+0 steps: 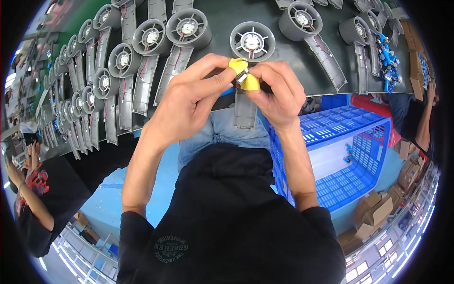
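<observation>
Both my hands meet above a grey fan housing at the table's edge, their fingers pinched together. Between the fingertips of my left hand [191, 92] and my right hand [281, 94] sits a small black-and-silver electronic part [242, 75]. Thin yellow material [250, 84] covers the area at both sets of fingertips; whether it is tape or finger covers I cannot tell. Just beyond the hands lies the round end of the grey fan housing [252, 41], a white-centred motor inside its spoked ring. Its open handle [245, 113] runs toward me below the hands, partly hidden by them.
Several like fan housings [188, 29] stand in rows on the dark table [220, 26] to the left, others [302, 20] to the right. Blue parts [388, 59] are piled far right. A blue crate [331, 184] stands beside my right arm. Co-workers [47, 189] are at both sides.
</observation>
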The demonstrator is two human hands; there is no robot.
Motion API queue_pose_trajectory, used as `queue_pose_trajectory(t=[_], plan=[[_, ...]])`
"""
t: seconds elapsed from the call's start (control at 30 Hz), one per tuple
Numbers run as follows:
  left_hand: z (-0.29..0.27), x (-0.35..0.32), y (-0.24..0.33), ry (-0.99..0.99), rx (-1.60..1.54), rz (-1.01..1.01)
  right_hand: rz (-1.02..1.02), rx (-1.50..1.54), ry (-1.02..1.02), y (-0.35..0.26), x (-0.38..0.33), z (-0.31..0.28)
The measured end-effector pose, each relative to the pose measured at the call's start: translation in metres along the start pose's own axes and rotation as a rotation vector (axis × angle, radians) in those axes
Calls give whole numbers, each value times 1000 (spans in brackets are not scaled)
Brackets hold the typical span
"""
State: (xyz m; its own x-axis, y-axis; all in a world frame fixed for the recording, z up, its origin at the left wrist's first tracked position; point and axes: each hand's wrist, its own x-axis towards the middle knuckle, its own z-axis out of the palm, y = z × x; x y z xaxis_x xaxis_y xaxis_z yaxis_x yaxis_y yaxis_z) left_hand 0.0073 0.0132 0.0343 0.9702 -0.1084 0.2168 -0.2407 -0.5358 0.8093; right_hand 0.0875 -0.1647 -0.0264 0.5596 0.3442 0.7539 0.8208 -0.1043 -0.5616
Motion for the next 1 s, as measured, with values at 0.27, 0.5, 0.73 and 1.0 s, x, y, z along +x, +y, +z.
queue_pose_trajectory(t=[0.27,0.5,0.73,1.0], plan=[[-7,3,-3,-96,-8,46,-9,12,-10,-1,-2,-1],[-7,0,-3,-107,-19,48,-6,17,-19,-2,-4,-1],[-1,0,-6,56,-93,8,-54,-74,-64,-9,6,-10],[8,-5,3,257,-251,-147,1039,249,-70,-83,-14,-15]])
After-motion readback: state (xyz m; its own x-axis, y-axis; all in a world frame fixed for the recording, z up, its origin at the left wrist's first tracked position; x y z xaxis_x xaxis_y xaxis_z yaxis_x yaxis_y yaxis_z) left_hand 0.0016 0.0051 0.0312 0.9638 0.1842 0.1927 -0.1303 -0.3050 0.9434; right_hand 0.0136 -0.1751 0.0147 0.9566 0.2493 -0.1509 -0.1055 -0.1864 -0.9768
